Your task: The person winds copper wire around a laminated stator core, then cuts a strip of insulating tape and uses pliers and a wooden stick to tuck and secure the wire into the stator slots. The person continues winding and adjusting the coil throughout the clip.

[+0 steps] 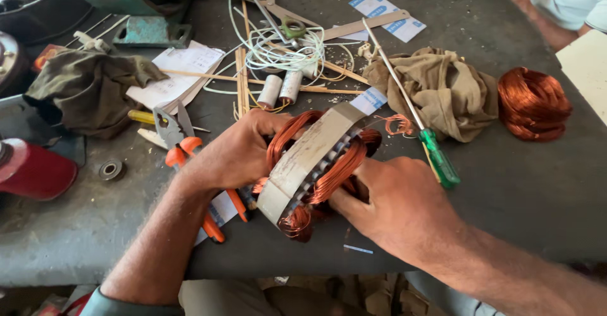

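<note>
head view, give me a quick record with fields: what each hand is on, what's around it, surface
left hand: left hand grips the left side of the motor stator, fingers on its copper windings
right hand: right hand holds the stator's right side
stator: grey ring, tilted on edge, copper coils on both faces
near left: orange-handled pliers, small bearing, red can
near right: green-handled screwdriver, tan rag, loose copper coil
behind: two white capacitors, scissors
surface: dark workbench

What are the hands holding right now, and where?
Both hold the motor stator: left hand on its copper windings at one face, right hand on the opposite face.
</note>
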